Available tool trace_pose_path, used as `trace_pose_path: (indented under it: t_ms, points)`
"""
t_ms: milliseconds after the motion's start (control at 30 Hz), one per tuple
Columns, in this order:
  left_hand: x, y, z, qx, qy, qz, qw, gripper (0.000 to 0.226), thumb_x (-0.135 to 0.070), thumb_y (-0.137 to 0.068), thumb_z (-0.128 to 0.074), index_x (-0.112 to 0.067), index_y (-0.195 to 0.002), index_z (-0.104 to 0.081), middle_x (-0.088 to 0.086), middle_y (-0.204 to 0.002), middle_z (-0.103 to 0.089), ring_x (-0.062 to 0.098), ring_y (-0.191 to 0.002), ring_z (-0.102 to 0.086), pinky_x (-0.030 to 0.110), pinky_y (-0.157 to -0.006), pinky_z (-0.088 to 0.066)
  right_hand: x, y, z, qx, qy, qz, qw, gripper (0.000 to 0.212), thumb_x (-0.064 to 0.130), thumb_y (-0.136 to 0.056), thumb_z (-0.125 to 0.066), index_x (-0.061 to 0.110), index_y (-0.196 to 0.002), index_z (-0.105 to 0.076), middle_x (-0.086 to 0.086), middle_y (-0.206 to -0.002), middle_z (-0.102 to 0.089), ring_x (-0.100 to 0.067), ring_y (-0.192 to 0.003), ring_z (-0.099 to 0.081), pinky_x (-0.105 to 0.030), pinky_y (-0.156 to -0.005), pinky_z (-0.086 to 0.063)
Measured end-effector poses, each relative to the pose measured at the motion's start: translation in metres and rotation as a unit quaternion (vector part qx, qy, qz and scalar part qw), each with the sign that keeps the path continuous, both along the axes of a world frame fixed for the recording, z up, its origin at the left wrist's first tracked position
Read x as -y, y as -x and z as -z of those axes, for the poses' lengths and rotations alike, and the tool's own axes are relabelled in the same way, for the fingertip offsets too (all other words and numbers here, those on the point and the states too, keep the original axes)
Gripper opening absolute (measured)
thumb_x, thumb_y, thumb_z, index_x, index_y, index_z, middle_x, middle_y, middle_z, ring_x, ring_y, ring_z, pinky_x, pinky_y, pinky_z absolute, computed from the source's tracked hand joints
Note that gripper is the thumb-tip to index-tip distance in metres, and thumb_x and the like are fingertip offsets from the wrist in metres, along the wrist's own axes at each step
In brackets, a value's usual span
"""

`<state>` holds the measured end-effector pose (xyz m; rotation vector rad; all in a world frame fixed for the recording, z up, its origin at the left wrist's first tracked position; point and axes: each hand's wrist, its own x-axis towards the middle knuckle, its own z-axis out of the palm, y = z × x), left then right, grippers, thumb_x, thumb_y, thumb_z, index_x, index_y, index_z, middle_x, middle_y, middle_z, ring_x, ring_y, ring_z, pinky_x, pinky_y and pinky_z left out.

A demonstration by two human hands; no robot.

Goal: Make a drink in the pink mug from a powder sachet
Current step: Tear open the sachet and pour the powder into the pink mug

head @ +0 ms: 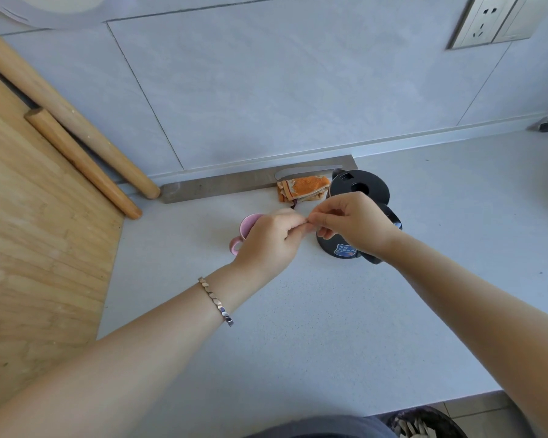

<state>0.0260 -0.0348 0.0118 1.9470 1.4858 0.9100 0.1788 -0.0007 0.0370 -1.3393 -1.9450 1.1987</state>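
Note:
The pink mug (246, 227) stands on the pale counter, mostly hidden behind my left hand (271, 240). My right hand (351, 224) meets the left one above the mug, and both pinch a small powder sachet (295, 205), of which only a dark tip shows past my fingers. A black electric kettle (359, 188) stands just right of the mug, partly behind my right hand.
A folded orange cloth (302, 188) and a steel knife (304, 172) lie by a metal strip at the wall. A wooden cutting board (35, 235) and two rolling pins (83, 159) fill the left. A wall socket (484, 22) sits upper right, a bin (424, 423) below the counter edge.

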Motion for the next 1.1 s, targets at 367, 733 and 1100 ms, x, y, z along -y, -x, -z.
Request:
trace_pose_path:
  t_ms: [367, 733, 1100]
  points:
    - [0.006, -0.007, 0.012, 0.006, -0.077, -0.069, 0.995, 0.032, -0.025, -0.089, -0.055, -0.002, -0.076, -0.073, 0.011, -0.065, -0.07, 0.024, -0.06, -0.06, 0.035, -0.061, -0.046, 0.005, 0.011, 0.004, -0.154, 0.21, 0.121, 0.958, 0.017, 0.005, -0.087, -0.059, 0.001, -0.074, -0.069, -0.009, -0.067, -0.064, -0.008, -0.049, -0.059, -0.018, -0.054, -0.053]
    - [-0.022, 0.002, -0.006, 0.62, 0.302, -0.332, 0.644, 0.028, -0.012, -0.1, -0.035, -0.007, -0.127, -0.04, 0.02, -0.098, -0.067, 0.026, -0.08, -0.067, 0.042, -0.085, -0.054, 0.034, 0.012, 0.019, -0.163, 0.255, 0.068, 0.951, 0.024, 0.012, -0.084, -0.063, 0.008, -0.108, -0.059, -0.007, -0.081, -0.07, -0.011, -0.066, -0.069, -0.019, -0.062, -0.059]
    - [-0.018, 0.006, 0.007, 0.192, 0.348, -0.286, 0.872, 0.022, -0.031, -0.088, -0.048, -0.02, -0.105, -0.056, 0.007, -0.094, -0.058, 0.026, -0.088, -0.058, 0.034, -0.072, -0.052, 0.017, 0.003, 0.012, -0.012, -0.13, 0.118, 0.984, 0.012, 0.014, -0.082, -0.067, 0.012, -0.092, -0.073, 0.009, -0.078, -0.055, -0.005, -0.071, -0.053, -0.02, -0.072, -0.051]
